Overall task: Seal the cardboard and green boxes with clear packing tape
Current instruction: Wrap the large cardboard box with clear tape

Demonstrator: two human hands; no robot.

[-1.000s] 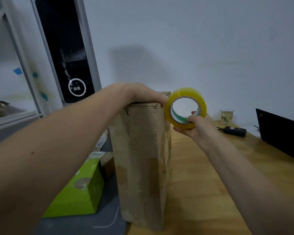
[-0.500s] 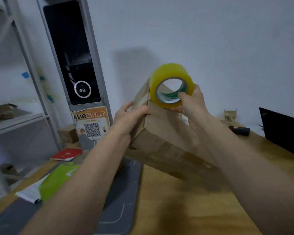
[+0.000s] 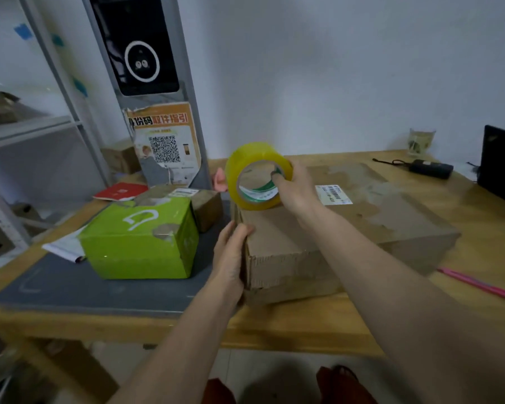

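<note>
A large flat cardboard box (image 3: 362, 220) lies on its broad side on the wooden table, with a white label on top. My right hand (image 3: 293, 188) grips a roll of yellowish clear packing tape (image 3: 257, 176), fingers through its core, held at the box's far left top edge. My left hand (image 3: 231, 255) presses flat against the box's left end, thumb over the top edge. A green box (image 3: 140, 240) stands to the left on a grey mat.
A small brown box (image 3: 207, 204) sits behind the green one. The grey mat (image 3: 70, 287) covers the table's left part. A tall kiosk with a QR poster (image 3: 165, 144) stands at the back. A black device (image 3: 430, 168), a glass (image 3: 421, 142) and a laptop (image 3: 502, 167) are at right; a pink strip (image 3: 484, 285) lies beside the box.
The cardboard box went from standing upright, through a tilt, to lying flat on the table. My left hand moved from its top to its left end. The tape roll came down with it.
</note>
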